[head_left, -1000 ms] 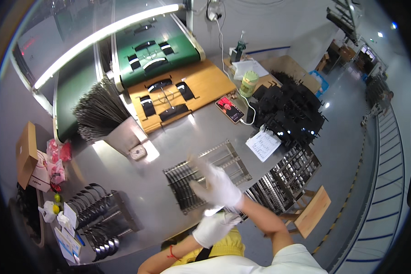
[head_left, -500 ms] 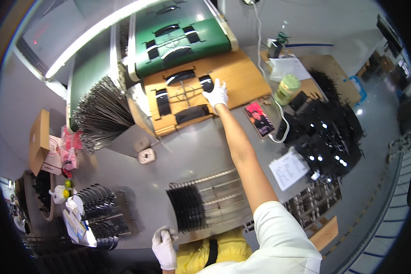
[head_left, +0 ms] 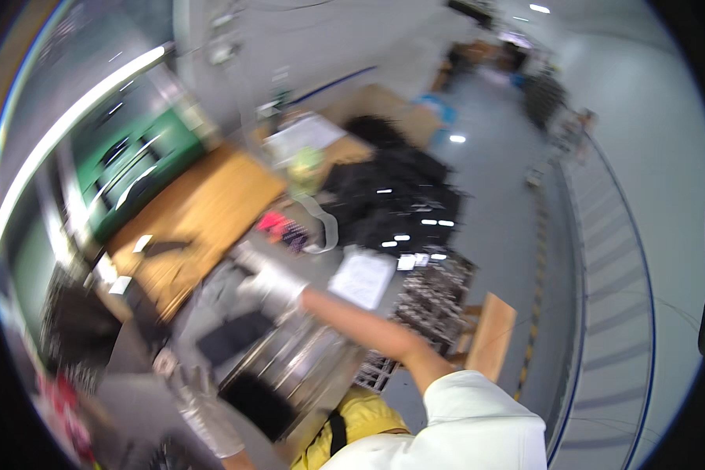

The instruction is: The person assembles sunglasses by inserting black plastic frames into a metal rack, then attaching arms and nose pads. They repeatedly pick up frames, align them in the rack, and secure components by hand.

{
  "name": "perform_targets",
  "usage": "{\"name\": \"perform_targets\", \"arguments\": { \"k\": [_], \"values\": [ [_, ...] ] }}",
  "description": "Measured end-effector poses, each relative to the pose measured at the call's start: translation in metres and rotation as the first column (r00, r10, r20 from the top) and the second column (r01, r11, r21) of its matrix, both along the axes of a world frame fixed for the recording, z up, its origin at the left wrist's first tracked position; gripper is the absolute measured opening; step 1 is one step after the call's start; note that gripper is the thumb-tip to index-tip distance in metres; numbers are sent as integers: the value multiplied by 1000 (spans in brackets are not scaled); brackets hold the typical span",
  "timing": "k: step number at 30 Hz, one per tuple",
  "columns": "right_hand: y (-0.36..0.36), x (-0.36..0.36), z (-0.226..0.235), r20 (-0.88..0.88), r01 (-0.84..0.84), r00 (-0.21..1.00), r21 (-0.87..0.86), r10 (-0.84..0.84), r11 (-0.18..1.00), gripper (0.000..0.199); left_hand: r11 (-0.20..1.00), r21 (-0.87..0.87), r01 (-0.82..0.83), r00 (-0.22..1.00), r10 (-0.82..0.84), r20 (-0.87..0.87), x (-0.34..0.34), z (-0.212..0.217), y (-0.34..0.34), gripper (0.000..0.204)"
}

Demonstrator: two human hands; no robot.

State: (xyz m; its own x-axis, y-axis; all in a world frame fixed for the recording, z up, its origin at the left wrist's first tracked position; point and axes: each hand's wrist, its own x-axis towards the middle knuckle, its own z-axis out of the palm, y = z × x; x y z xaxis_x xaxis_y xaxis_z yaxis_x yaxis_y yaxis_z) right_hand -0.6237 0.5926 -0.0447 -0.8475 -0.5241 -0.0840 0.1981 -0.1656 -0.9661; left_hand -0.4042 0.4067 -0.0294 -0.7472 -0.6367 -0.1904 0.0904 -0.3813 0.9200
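Note:
Motion smears much of the picture. My right hand [head_left: 270, 280], in a white glove, is off the front right edge of the wooden board [head_left: 239, 184]; its fingers are too blurred to read. Lower left, my gloved left hand [head_left: 205, 415] is over the grey table, its fingers smeared as well. Between the hands and the board are blurred dark panels, one a flat black piece [head_left: 235, 337]; whether either hand touches them I cannot tell. Below them stands a metal rack [head_left: 309, 352] with a black stack [head_left: 257, 403] at its left end.
Black parts on wire frames lie on the green conveyor [head_left: 182, 141]. Right of the board are a phone [head_left: 283, 231], a green cup [head_left: 306, 166], a written sheet [head_left: 363, 278] and a heap of black pieces [head_left: 395, 196]. A bundle of thin rods [head_left: 74, 321] is at left.
The view has swung right. My right hand has come back off the board toward me, and my left hand has moved forward from my lap. The four-part black assembly no longer sits squarely on the board.

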Motion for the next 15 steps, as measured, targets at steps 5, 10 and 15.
{"name": "perform_targets", "arguments": {
  "k": [5,10,15],
  "values": [
    [26,118,54,-627,523,742,763,238,379,53,803,-564,194,958,-278,-68,-100,-88,8,67],
    [34,134,37,-817,733,296,527,496,430,56,990,-69,125,925,-91,370,-120,22,36,57],
    [92,136,17,-411,99,900,513,142,853,58,945,207,252,956,-211,-202,-19,0,-49,62]
  ]
}}
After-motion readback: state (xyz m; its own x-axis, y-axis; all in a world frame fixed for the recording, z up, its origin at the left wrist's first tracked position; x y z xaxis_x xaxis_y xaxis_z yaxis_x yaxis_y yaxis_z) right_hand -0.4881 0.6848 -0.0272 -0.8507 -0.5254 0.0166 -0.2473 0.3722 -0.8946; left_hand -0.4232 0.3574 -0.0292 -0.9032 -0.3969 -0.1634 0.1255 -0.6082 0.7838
